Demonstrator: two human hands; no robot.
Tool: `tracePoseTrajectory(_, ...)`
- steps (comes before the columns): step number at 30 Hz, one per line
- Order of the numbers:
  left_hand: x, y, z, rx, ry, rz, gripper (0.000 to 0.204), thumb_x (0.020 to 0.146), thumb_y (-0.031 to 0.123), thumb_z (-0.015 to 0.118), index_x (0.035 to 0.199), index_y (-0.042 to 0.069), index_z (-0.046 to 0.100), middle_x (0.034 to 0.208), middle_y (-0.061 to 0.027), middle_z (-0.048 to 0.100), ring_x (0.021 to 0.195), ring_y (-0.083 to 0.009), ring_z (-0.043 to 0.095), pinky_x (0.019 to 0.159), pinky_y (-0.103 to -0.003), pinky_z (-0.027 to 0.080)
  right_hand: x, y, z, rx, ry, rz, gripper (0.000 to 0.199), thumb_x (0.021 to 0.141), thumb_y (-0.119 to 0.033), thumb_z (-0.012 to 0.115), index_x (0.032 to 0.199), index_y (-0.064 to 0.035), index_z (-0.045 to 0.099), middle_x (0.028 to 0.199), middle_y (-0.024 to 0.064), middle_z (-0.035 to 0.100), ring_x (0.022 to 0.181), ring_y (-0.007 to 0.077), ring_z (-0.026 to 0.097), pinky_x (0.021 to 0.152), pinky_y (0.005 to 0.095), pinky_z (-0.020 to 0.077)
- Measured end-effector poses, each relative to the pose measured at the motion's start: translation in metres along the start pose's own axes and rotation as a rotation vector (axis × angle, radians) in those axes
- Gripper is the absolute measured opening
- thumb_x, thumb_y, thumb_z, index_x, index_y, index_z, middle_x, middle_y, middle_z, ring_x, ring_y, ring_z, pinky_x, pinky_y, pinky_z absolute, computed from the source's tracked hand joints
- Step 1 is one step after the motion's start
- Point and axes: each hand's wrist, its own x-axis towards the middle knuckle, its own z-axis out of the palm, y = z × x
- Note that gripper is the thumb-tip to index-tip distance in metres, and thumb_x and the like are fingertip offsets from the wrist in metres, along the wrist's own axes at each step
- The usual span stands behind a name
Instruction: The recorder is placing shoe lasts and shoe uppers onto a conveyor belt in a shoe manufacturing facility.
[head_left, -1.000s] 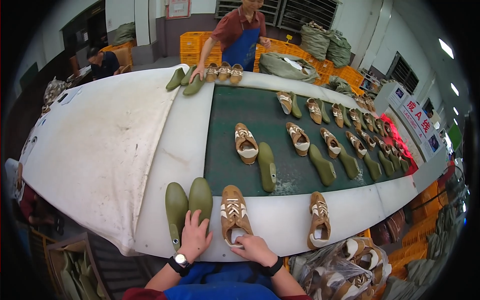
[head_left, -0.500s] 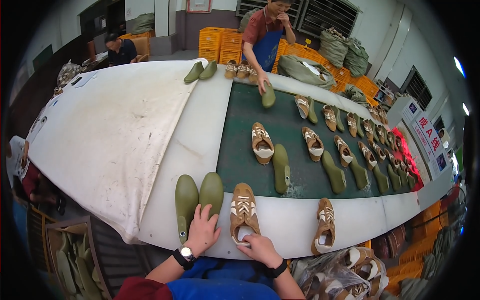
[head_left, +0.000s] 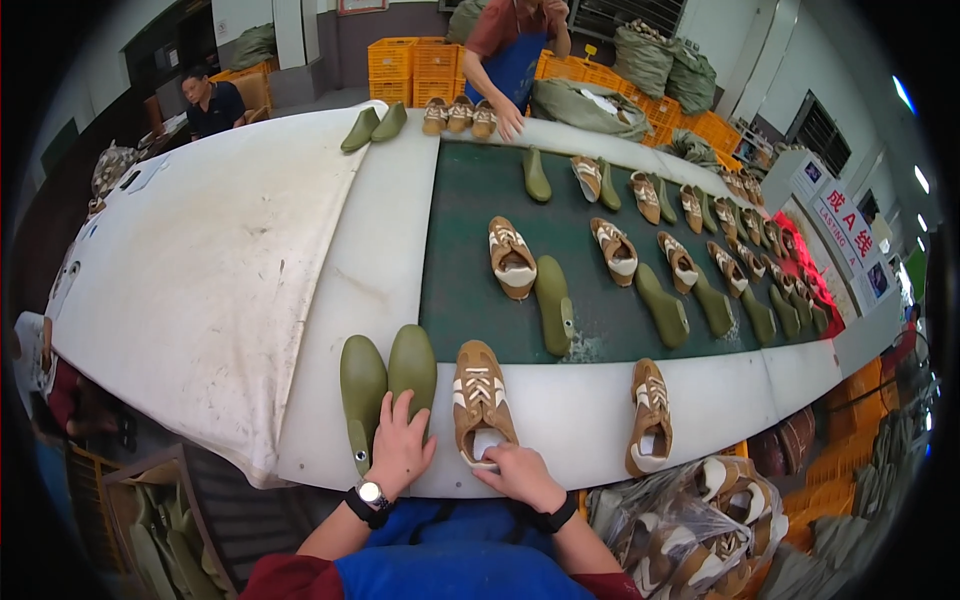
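Two olive-green shoe lasts stand side by side on the white near ledge, toes pointing away. My left hand [head_left: 400, 445] lies over the heel of the right-hand last [head_left: 411, 362], fingers on top and thumb along its right side; that heel is hidden. The left-hand last [head_left: 362, 385] is right beside my fingers. Just to the right is a tan sneaker [head_left: 481, 395] with white stripes and laces. My right hand [head_left: 520, 475] pinches its heel collar, fingertips at the opening. Farther right on the ledge, another tan sneaker [head_left: 651, 415] stands alone.
A dark green belt [head_left: 465, 320] carries rows of sneakers and lasts. White cloth [head_left: 220, 270] covers the table at left. A box of lasts [head_left: 165, 520] and a plastic bag of sneakers [head_left: 695, 530] sit below the near edge. Across the belt stands a person in a blue apron [head_left: 515, 72].
The person across has let go of a green last, leaving it on the belt, and drawn that hand back. My view has shifted slightly; both my hands keep their places on the last and sneaker.
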Motion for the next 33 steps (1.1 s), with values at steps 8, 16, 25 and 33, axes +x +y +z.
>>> tracePoseTrajectory(8, 0.001, -0.006, 0.002, -0.029, 0.008, -0.018, 0.045, 0.068, 0.015, 0.074, 0.109, 0.002, 0.059, 0.130, -0.0239, 0.041, 0.122, -0.0504, 0.036, 0.101, -0.052, 0.038, 0.006, -0.001, 0.004, -0.004, 0.043, -0.048, 0.026, 0.081, -0.033, 0.067, 0.083, -0.0071, 0.065, 0.079, 0.0131, 0.063, 0.072, 0.0330, 0.063, 0.064, 0.0421, 0.0516)
tracePoseTrajectory(16, -0.006, -0.007, 0.005, -0.019, 0.035, -0.013, 0.043, 0.071, 0.019, 0.073, 0.108, 0.003, 0.059, 0.128, -0.0236, 0.044, 0.121, -0.0488, 0.038, 0.101, -0.050, 0.039, 0.002, -0.007, 0.001, 0.038, -0.022, 0.035, 0.028, 0.079, -0.034, 0.069, 0.082, -0.0068, 0.066, 0.076, 0.0135, 0.064, 0.072, 0.0333, 0.064, 0.064, 0.0426, 0.0501)
tracePoseTrajectory(25, -0.010, -0.007, 0.004, -0.038, -0.010, -0.046, 0.051, 0.075, 0.018, 0.070, 0.119, 0.000, 0.054, 0.131, -0.0238, 0.041, 0.124, -0.0486, 0.035, 0.104, -0.050, 0.036, -0.001, -0.009, 0.007, 0.015, 0.088, 0.117, 0.033, 0.072, -0.036, 0.073, 0.083, -0.0057, 0.070, 0.074, 0.0171, 0.066, 0.071, 0.0367, 0.064, 0.065, 0.0424, 0.0509)
tracePoseTrajectory(33, -0.015, -0.011, 0.007, -0.093, 0.041, -0.119, 0.068, 0.077, 0.015, 0.067, 0.137, 0.005, 0.038, 0.142, -0.0294, 0.029, 0.125, -0.0462, 0.035, 0.103, -0.052, 0.037, -0.001, -0.001, -0.010, 0.092, -0.042, 0.346, 0.033, 0.074, -0.025, 0.074, 0.097, -0.0022, 0.067, 0.082, 0.0186, 0.067, 0.077, 0.0331, 0.067, 0.066, 0.0387, 0.0519)
